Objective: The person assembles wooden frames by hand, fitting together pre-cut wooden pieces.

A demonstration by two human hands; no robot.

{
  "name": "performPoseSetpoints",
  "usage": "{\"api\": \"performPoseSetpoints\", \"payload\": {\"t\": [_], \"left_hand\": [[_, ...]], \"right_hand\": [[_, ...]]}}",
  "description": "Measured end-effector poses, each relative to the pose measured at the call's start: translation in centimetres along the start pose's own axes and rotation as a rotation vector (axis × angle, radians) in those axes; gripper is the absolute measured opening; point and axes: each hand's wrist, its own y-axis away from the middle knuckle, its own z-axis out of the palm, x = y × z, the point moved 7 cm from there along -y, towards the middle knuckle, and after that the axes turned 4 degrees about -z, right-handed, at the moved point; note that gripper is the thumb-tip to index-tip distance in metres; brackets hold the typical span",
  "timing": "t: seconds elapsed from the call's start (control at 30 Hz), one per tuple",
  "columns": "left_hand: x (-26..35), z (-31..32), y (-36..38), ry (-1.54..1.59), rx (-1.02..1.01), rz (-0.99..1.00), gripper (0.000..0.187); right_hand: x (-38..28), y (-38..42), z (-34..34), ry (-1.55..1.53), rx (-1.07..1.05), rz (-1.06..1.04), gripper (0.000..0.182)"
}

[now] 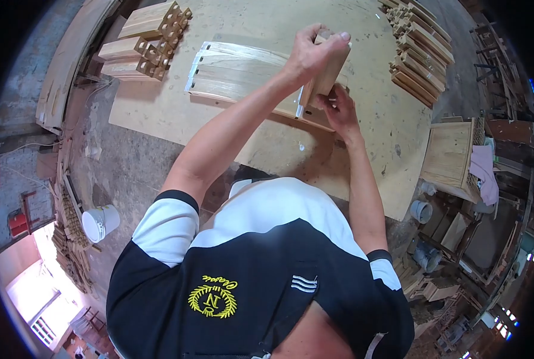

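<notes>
My left hand (pixel 319 55) is closed around the upper end of a wooden board (pixel 328 73), with the thumb over its top. The board stands tilted at the right end of a flat, pale wooden panel (pixel 237 70). Fingers of my right hand (pixel 340 112) curl against the board's lower part, close to the panel's near right corner. Dark slots or holes and a whitish strip run along the panel's left edge. A similar whitish strip shows beside the held board. My left hand and the board hide part of the panel's right end.
The panel lies on a large worktable (pixel 380 155). Stacked wooden blocks with holes (pixel 147 42) stand at the back left, and a row of wooden pieces (pixel 419 51) at the back right. A white bucket (pixel 101 223) is on the floor left; a wooden cabinet (pixel 449 157) stands right.
</notes>
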Motion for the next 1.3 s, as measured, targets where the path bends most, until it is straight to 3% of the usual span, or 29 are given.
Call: {"api": "performPoseSetpoints", "payload": {"t": [0.23,0.5,0.7,0.83,1.07,1.13,1.23,1.3], "left_hand": [[2.1,1.2,-1.4,-0.113,-0.007,0.081,0.050],[-1.8,0.1,-1.0,-0.095,0.097,0.155,0.049],[-2.2,0.0,1.8,-0.303,0.113,0.372,0.036],[-1.6,0.4,2.8,-0.336,0.093,0.420,0.034],[-1.9,-0.3,3.2,-0.232,0.071,0.293,0.033],[-2.6,-0.1,2.9,-0.189,0.066,0.271,0.034],[-3.7,0.2,2.4,-0.181,-0.033,0.143,0.039],[-3.3,0.0,2.7,-0.253,-0.155,0.059,0.047]], "right_hand": [[-0.4,-3.2,-1.1,0.018,-0.024,0.028,0.023],[2.0,-1.7,0.3,-0.055,-0.053,-0.039,0.026],[0.9,-1.0,-0.1,0.184,-0.044,-0.335,0.027],[0.9,-0.6,-0.1,0.265,-0.041,-0.406,0.027],[1.2,-0.3,0.4,0.308,-0.027,-0.487,0.028],[2.4,0.0,0.5,0.291,-0.085,-0.304,0.031],[1.9,0.8,1.2,0.304,0.017,-0.251,0.034],[4.3,2.6,1.4,0.372,0.070,0.021,0.030]]}}
